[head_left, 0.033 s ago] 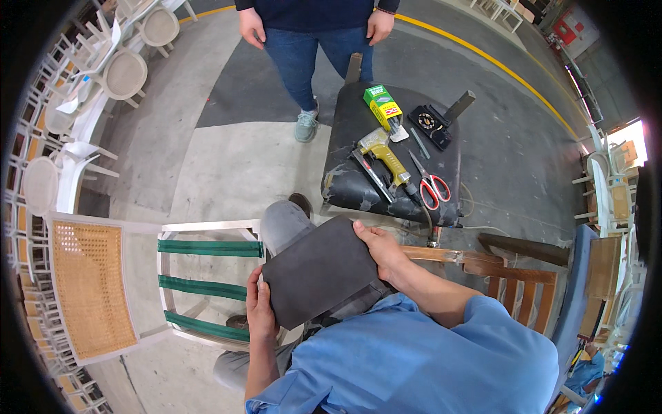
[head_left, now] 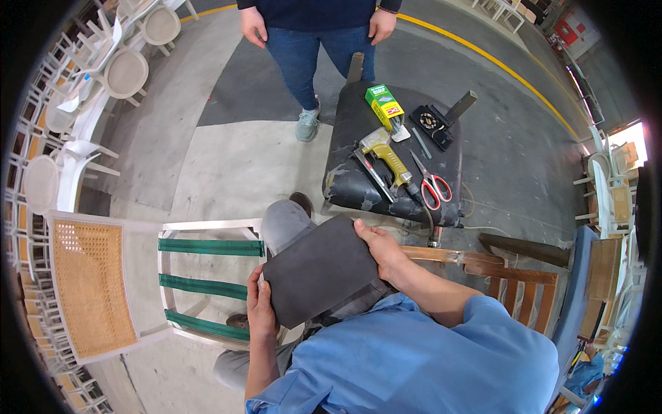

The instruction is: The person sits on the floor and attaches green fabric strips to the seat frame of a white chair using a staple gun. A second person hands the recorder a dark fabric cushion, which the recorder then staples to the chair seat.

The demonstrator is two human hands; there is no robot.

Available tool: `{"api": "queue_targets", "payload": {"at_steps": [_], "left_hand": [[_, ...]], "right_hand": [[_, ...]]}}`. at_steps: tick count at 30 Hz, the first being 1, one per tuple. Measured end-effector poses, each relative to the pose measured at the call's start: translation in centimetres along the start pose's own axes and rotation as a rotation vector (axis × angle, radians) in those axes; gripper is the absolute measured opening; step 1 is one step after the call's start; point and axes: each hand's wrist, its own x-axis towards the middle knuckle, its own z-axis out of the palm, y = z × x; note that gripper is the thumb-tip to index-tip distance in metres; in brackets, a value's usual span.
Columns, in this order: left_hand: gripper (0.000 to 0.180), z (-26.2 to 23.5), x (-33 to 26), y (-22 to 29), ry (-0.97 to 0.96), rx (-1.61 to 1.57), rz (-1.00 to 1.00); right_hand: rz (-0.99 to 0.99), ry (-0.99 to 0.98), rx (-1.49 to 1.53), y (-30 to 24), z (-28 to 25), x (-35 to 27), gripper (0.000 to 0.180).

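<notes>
A worker's left hand (head_left: 261,312) grips the left edge of a dark panel (head_left: 321,272), while the right hand (head_left: 386,254) pinches its upper right corner, thumb on the face and fingers out of sight beneath. The panel lies tilted above the lap, partly over the grey trousers (head_left: 286,224). Held only at its ends, it could slip or swing down if either grip loosens; whether the knee bears any of its weight cannot be told.

Just to the left stands a pale chair frame (head_left: 207,225) crossed by green straps (head_left: 203,285); a careless turn of the panel could knock its corner against the rail.

Ahead, a scuffed black seat (head_left: 345,124) carries a yellow-green staple gun (head_left: 391,164), its hose (head_left: 432,221) dropping over the near edge. A snag on that line could drag the tool off. Beside it, red-handled scissors (head_left: 428,179) rest close to the same edge, their points facing away from the worker, where a bump might send them down. A green-and-yellow box (head_left: 383,105) sits farther back, near a standing person (head_left: 293,65) whose nudge could jolt the seat.
</notes>
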Motion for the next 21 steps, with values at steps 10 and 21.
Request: {"api": "queue_targets", "payload": {"at_steps": [10, 21], "left_hand": [[0.049, -1.0, 1.3, -0.2, 0.02, -0.325, -0.321], [0.051, -1.2, 0.4, -4.1, -0.067, -0.618, -0.254]], "right_hand": [[-0.066, 0.021, -0.027, 0.8, 0.3, 0.8, 0.053], [-0.424, 0.027, -0.323, 1.8, -0.1, 1.0, 0.042]]}}
